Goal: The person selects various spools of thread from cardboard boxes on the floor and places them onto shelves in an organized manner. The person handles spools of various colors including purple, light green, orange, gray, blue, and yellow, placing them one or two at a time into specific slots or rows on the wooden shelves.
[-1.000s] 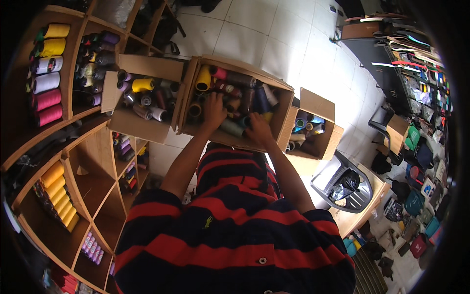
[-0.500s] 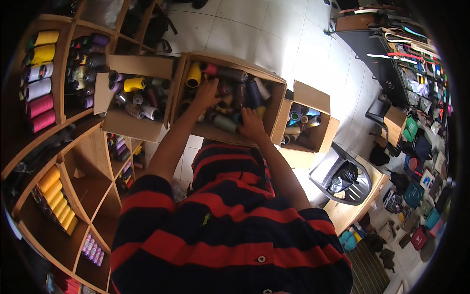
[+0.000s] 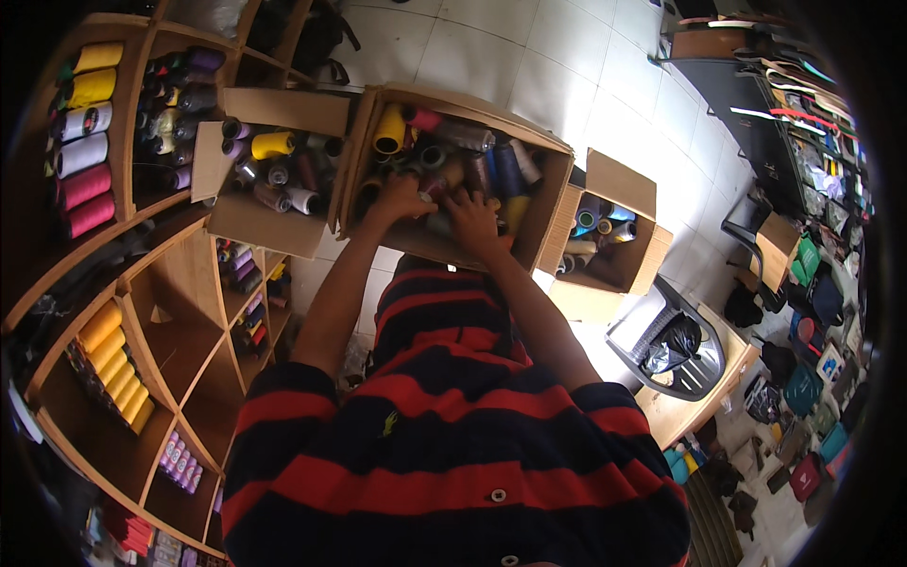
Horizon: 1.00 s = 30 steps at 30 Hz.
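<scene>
Both my hands reach into a large cardboard box full of thread cones and spools. My left hand is low among the spools in the box's near left half, its fingers bent down and partly hidden; what they hold cannot be made out. Beside its fingertips lies a dark red spool. My right hand rests on the spools close by, fingers spread. Around them are a yellow cone, a pink spool, a clear-wrapped grey cone and a dark blue cone.
An open carton of mixed spools stands left of the large box, and a smaller open carton stands right. Wooden shelving with thread cones fills the left side. A black chair holding a black plastic bag is at right.
My left hand has drawn back toward me, lower among the spools. My right hand has shifted left and its fingers have spread, bringing the hands closer together. The view has shifted slightly.
</scene>
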{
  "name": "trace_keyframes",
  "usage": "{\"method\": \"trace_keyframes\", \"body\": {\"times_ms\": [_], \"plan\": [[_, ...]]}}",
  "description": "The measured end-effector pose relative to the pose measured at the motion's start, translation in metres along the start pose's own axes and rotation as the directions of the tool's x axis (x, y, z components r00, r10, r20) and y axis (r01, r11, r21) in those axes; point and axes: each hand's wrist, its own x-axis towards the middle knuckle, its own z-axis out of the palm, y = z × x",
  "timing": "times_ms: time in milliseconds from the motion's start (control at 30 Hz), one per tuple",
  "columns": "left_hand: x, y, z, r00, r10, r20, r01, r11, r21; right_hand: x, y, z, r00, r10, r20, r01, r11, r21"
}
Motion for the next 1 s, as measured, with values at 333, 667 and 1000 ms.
{"method": "trace_keyframes", "body": {"times_ms": [333, 667, 1000], "plan": [[0.003, 0.008, -0.029, 0.994, -0.016, 0.107, 0.038, 0.978, -0.204, 0.021, 0.003, -0.022, 0.951, 0.286, -0.118, -0.247, 0.931, 0.268], [-0.016, 0.027, 0.023, 0.894, 0.212, -0.394, -0.098, 0.952, 0.290, -0.020, 0.026, -0.007, 0.979, 0.205, -0.013, -0.201, 0.971, 0.132], [0.004, 0.026, 0.073, 0.883, 0.420, 0.210, -0.469, 0.759, 0.452, -0.064, 0.056, 0.007, 0.894, 0.424, 0.146, -0.437, 0.754, 0.490]]}}
